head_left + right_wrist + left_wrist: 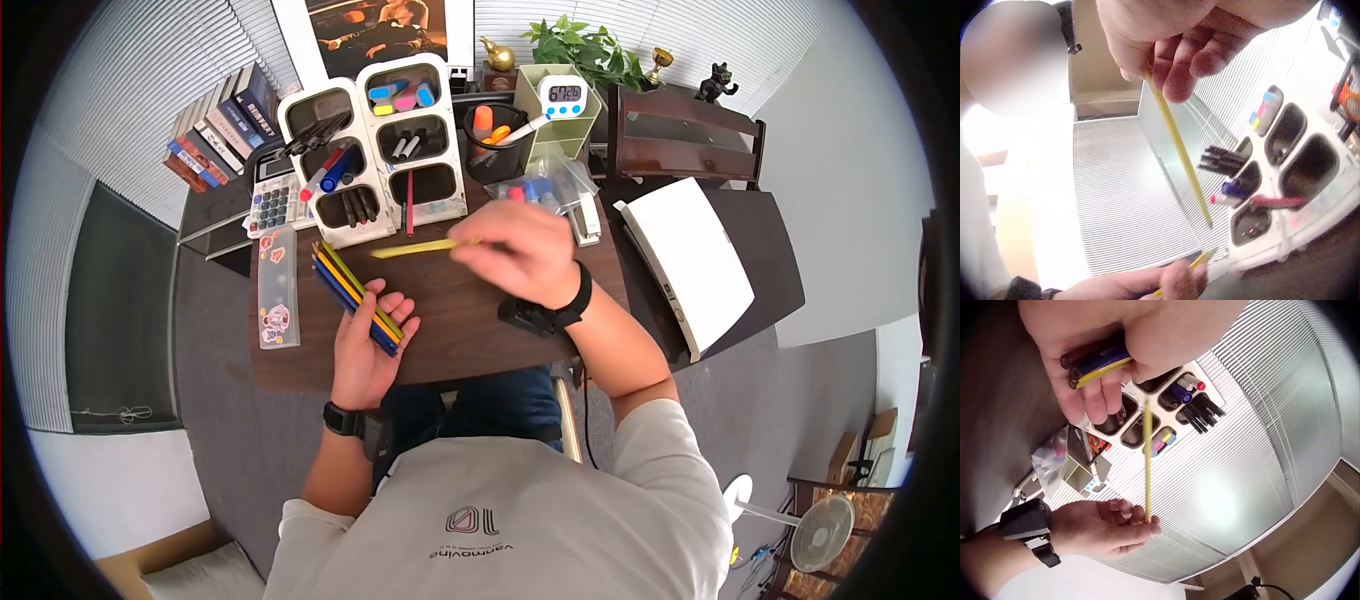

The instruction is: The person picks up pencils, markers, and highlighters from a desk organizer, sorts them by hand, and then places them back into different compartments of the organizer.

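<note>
My left hand [365, 345] holds a bundle of coloured pencils [350, 290], blue, yellow, green and brown ones, slanting over the desk's near left part. In the left wrist view the pencils' ends [1079, 374] stick out beside the palm. To the right, my right hand [525, 245] pinches one yellow pencil [412, 248] by its end, and its free end points left. The white pen organizer [364, 150] stands just beyond both hands. A pink pencil [410, 205] and a darker one stand in its near right compartment; other compartments hold black pens, markers and highlighters [405, 97].
A clear sticker-covered case [278, 290] lies left on the desk [450, 340], near a calculator [270, 207]. Right of the organizer are a black mesh cup [495, 160], a plastic bag [560, 180] of markers, a stapler [585, 222] and a green holder with a timer [562, 96].
</note>
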Demonstrator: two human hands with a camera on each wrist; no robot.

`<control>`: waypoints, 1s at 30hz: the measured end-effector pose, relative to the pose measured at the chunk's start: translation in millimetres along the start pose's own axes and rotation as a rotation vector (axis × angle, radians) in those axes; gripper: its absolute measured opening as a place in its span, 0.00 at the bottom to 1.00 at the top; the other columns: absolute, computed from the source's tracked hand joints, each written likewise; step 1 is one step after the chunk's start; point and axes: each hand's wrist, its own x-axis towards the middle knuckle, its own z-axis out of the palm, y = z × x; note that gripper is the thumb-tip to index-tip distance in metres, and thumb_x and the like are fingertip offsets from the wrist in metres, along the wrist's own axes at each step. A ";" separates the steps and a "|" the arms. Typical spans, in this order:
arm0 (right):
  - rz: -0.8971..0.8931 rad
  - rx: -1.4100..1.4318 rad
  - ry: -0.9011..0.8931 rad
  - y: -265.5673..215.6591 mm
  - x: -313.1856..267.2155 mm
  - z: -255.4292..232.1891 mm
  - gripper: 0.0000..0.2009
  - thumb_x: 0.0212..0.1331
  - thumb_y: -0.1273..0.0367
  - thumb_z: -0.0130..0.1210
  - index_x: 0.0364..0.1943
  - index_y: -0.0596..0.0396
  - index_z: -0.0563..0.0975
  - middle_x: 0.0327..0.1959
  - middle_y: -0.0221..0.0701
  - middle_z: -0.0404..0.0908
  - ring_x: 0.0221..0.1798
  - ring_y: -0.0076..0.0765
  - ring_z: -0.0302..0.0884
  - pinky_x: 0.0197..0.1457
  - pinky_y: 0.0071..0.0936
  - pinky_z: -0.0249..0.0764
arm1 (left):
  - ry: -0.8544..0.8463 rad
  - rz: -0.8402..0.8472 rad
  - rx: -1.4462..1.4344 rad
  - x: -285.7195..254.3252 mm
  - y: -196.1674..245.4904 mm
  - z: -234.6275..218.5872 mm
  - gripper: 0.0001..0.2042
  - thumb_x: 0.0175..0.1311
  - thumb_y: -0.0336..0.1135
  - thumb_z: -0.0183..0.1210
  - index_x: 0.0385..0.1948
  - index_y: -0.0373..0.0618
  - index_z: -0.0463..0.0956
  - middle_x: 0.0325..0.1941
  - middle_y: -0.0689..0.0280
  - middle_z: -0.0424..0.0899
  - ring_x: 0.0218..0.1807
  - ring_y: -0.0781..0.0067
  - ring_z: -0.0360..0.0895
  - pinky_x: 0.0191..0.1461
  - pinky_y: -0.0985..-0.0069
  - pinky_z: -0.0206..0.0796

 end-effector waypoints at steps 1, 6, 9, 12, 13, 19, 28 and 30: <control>-0.018 -0.062 0.057 0.3 2.6 -5.4 0.10 0.52 0.73 0.73 0.38 0.55 0.85 0.32 0.31 0.87 0.29 0.34 0.83 0.31 0.28 0.77 | -0.040 -0.011 0.027 -0.4 -0.1 -0.7 0.15 0.81 0.42 0.50 0.63 0.50 0.71 0.50 0.67 0.83 0.56 0.71 0.81 0.61 0.65 0.75; -0.174 -0.195 0.123 15.8 5.1 -2.9 0.10 0.51 0.75 0.73 0.35 0.54 0.82 0.29 0.31 0.84 0.26 0.36 0.80 0.29 0.29 0.74 | -0.072 -0.061 0.078 -4.5 4.9 8.3 0.16 0.81 0.41 0.50 0.65 0.51 0.70 0.50 0.67 0.83 0.54 0.71 0.81 0.58 0.64 0.76; -0.074 -0.145 0.134 16.5 -2.2 2.7 0.10 0.51 0.74 0.74 0.35 0.54 0.82 0.29 0.32 0.84 0.26 0.37 0.80 0.30 0.31 0.74 | -0.081 -0.086 0.066 -6.8 6.3 9.3 0.16 0.81 0.40 0.50 0.65 0.52 0.69 0.51 0.66 0.83 0.54 0.71 0.82 0.57 0.65 0.77; -0.108 -0.185 0.198 19.9 -1.1 4.8 0.10 0.51 0.73 0.73 0.35 0.54 0.82 0.31 0.31 0.84 0.29 0.38 0.81 0.32 0.32 0.76 | -0.095 -0.091 0.056 -5.6 7.6 6.9 0.15 0.81 0.39 0.50 0.64 0.52 0.69 0.51 0.66 0.83 0.53 0.72 0.82 0.54 0.66 0.77; -0.108 -0.186 0.194 20.8 0.2 5.4 0.10 0.51 0.73 0.73 0.35 0.54 0.82 0.31 0.31 0.84 0.29 0.38 0.81 0.32 0.32 0.76 | -0.098 -0.095 0.063 -5.4 7.3 5.4 0.15 0.81 0.38 0.50 0.63 0.51 0.70 0.50 0.66 0.83 0.51 0.73 0.82 0.53 0.67 0.77; 0.069 -0.402 -0.090 41.2 -7.7 21.7 0.08 0.57 0.69 0.69 0.40 0.50 0.85 0.36 0.30 0.84 0.38 0.39 0.84 0.40 0.33 0.79 | -0.112 -0.103 0.062 -4.5 7.2 1.8 0.13 0.81 0.37 0.50 0.61 0.50 0.71 0.46 0.66 0.82 0.45 0.76 0.80 0.47 0.72 0.76; 0.274 -0.125 -0.264 35.8 -9.5 24.8 0.20 0.56 0.81 0.56 0.54 0.55 0.82 0.45 0.37 0.82 0.49 0.43 0.82 0.51 0.34 0.79 | -0.119 -0.089 0.039 -6.0 6.1 2.6 0.14 0.80 0.36 0.51 0.62 0.49 0.71 0.44 0.67 0.81 0.44 0.76 0.79 0.47 0.72 0.76; 0.267 -0.167 -0.261 37.0 -9.8 25.6 0.22 0.54 0.82 0.55 0.56 0.54 0.81 0.49 0.37 0.81 0.51 0.44 0.81 0.53 0.35 0.79 | -0.113 -0.090 0.038 -6.0 5.7 3.7 0.14 0.80 0.36 0.51 0.62 0.49 0.71 0.44 0.67 0.81 0.43 0.76 0.79 0.47 0.72 0.76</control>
